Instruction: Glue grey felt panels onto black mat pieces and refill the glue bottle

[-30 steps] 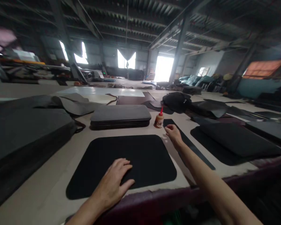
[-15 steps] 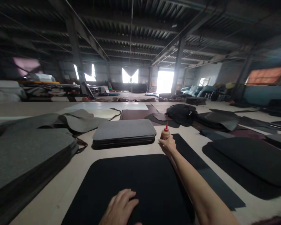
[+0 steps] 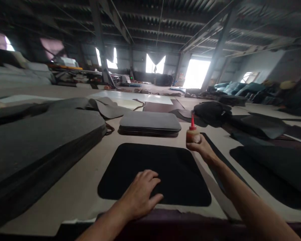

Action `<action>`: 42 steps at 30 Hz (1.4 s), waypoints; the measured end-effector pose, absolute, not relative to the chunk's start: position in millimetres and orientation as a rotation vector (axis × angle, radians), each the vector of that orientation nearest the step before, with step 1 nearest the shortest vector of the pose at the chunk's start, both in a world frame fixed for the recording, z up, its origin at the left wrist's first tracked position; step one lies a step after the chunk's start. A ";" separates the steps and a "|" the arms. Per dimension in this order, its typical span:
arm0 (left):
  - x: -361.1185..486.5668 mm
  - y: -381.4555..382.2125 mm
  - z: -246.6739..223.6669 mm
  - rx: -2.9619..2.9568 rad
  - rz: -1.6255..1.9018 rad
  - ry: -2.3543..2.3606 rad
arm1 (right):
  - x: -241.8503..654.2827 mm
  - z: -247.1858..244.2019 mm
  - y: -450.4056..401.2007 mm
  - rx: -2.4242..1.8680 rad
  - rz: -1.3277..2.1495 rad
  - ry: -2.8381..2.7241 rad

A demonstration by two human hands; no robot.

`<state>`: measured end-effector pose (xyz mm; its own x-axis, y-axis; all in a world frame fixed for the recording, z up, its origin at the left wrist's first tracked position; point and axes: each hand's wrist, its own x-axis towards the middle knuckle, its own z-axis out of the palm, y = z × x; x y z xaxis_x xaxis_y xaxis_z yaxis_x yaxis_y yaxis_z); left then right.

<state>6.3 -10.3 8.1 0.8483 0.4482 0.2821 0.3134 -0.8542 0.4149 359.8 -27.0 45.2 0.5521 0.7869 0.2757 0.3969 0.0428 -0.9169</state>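
A black sheet with rounded corners (image 3: 175, 174) lies flat on the pale table in front of me. My left hand (image 3: 144, 194) is over its near left part, palm down, fingers and thumb apart. My right hand (image 3: 202, 145) is wrapped round a squeeze bottle (image 3: 192, 134) with a red pointed nozzle and amber-brown contents. The bottle is upright, nozzle up, just beyond the sheet's far right corner. Behind the sheet sits a neat stack of grey-topped sheets (image 3: 150, 122) with the same rounded shape.
Tall piles of dark grey sheets (image 3: 45, 134) line the left. More dark sheets (image 3: 271, 167) lie at the right, beside a long dark strip (image 3: 228, 167). A black bag-like bundle (image 3: 212, 112) rests farther back. The table's near edge (image 3: 190, 211) runs below the sheet.
My view has shifted, so the whole black sheet and the near table edge now show. The bottle appears raised and closer in my right hand. My left hand stays over the sheet.
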 end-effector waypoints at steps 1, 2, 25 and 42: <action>5.9 -10.1 7.2 2.672 0.531 0.560 | 347.3 50.5 -40.2 -1.579 0.471 -1.078; 5.7 -9.9 6.5 2.677 0.532 0.553 | 334.4 55.1 -53.1 -1.585 0.529 -1.107; -31.3 -51.6 -2.0 2.703 0.537 0.570 | 177.7 45.6 -79.6 -1.269 1.086 -0.990; -27.6 -59.2 0.6 2.826 0.565 0.647 | 131.1 60.9 -33.7 -1.417 0.872 -1.566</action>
